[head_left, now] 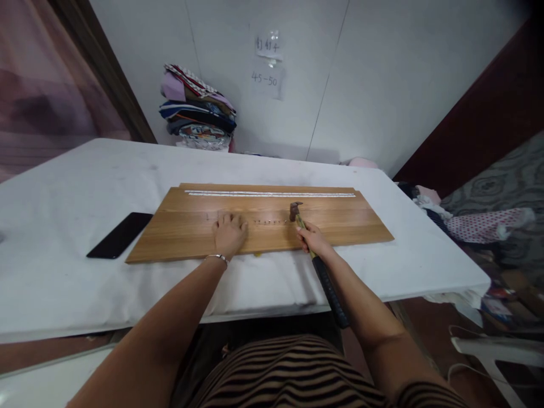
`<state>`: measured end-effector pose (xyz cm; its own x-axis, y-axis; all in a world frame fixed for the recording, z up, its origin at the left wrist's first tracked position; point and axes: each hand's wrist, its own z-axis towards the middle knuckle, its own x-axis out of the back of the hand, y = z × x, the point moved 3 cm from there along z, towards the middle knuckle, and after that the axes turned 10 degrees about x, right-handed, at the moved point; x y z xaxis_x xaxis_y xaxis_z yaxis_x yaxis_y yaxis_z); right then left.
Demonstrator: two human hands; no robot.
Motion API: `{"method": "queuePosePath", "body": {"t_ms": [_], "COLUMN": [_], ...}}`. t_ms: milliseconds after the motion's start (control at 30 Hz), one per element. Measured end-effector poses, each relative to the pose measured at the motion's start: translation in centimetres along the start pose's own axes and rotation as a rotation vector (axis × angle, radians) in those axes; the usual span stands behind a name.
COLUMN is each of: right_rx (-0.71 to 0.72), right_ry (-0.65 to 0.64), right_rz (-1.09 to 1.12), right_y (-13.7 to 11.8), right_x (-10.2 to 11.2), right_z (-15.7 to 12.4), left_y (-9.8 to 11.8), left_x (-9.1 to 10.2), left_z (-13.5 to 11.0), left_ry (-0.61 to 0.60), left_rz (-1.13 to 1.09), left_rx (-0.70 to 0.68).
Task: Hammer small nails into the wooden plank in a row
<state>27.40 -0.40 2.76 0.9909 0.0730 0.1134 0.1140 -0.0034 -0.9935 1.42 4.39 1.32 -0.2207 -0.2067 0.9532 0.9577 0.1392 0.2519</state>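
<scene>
A wooden board (340, 218) lies flat on the table, with two white strips (272, 194) along its far side. Several small nails (270, 221) stand in a row near the board's middle. My right hand (312, 238) grips a claw hammer (327, 286) high on its handle, close to the head. The hammer's head is just above the board, right of the row. Left of the nails, my left hand (230, 231) rests on the board with its fingers apart. A faint, clear item seems to lie at its fingertips, too blurred to name.
A black phone (119, 235) lies left of the board on the white-covered table (425, 266). Folded clothes (199, 110) are stacked at the back against the wall. Paper notes (267, 79) hang on the wall. A white plastic chair (497, 351) stands at the lower right.
</scene>
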Motion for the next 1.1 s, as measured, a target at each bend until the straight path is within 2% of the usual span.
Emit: {"method": "queuePosePath", "body": {"t_ms": [1100], "right_rx": [0.022], "right_ry": [0.007], "right_rz": [0.016], "right_y": [0.07], "right_x": [0.02], "right_z": [0.22], "left_y": [-0.1], "left_x": [-0.07], "left_z": [0.07], "left_ry": [-0.007], "left_rz": [-0.02], "left_rx": [0.003]}}
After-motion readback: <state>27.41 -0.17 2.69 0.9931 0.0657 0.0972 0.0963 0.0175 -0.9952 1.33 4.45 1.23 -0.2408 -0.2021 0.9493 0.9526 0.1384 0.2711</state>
